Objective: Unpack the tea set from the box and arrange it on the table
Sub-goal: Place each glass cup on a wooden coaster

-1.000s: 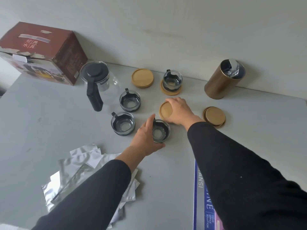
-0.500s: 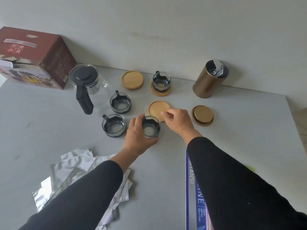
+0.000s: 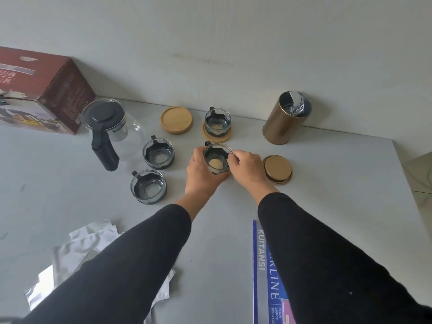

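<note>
- The left hand (image 3: 202,170) is wrapping its curled fingers around the left side of a small clear glass cup with a black sleeve and handle (image 3: 216,158), thumb along the far-left rim, gripping it.
- The right hand (image 3: 247,168) is pinching the right rim of the same cup between thumb and fingertips, so both hands are closing on it.
- A pale wooden disc is showing through the cup's glass bottom; whether the cup is resting on it or hovering just above cannot be told.
- Both black sleeves are reaching in from the near edge of the grey table (image 3: 327,183).
- Just beyond the held cup, a second matching cup (image 3: 217,122) is sitting on a round bamboo coaster (image 3: 216,136), with a bare bamboo coaster (image 3: 176,119) to its left.
- Two more matching cups (image 3: 159,154) (image 3: 148,187) are standing left of the hands, directly on the table.
- A glass teapot with a black lid and handle (image 3: 105,127) is standing further left, near the dark red cardboard box (image 3: 46,90) at the far left.
- To the right, a round gold lid (image 3: 277,169) is lying flat, and a gold cylindrical tin (image 3: 286,118) is standing open beyond it.
- Silver foil packets (image 3: 77,246) are lying near left.
</note>
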Action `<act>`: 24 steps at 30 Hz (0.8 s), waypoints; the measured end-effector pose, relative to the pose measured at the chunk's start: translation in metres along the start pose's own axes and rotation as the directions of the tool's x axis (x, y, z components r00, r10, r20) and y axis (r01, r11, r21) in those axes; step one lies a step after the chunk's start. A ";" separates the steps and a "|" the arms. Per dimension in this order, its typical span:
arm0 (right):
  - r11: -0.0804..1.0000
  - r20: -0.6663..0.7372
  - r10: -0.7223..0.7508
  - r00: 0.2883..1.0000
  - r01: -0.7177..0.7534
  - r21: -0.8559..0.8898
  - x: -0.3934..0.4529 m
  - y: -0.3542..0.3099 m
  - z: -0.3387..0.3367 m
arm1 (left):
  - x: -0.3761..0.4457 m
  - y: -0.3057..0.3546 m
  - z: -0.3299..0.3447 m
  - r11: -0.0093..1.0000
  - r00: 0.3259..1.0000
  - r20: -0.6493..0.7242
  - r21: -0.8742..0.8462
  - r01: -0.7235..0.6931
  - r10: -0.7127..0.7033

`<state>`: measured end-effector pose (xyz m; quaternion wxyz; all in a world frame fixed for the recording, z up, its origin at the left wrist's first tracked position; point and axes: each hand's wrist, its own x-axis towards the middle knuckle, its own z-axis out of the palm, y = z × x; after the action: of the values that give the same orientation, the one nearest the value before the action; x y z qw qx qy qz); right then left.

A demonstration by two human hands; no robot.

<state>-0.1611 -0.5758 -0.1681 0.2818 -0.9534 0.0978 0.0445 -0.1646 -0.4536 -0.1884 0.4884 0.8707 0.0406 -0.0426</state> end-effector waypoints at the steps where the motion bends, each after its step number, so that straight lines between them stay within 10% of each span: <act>1: 1.000 -0.003 -0.003 1.000 0.003 -0.009 0.001 0.000 0.000 | 0.001 0.000 0.001 1.000 1.000 0.000 0.000 0.003 -0.003; 24: 0.997 -0.135 -0.072 0.988 0.070 -0.018 0.005 -0.049 -0.005 | -0.019 -0.012 -0.053 0.981 0.998 0.018 0.182 -0.070 0.068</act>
<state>-0.1453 -0.5387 -0.1387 0.2695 -0.9590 0.0825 -0.0297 -0.1832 -0.4033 -0.1688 0.4080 0.9123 0.0033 -0.0341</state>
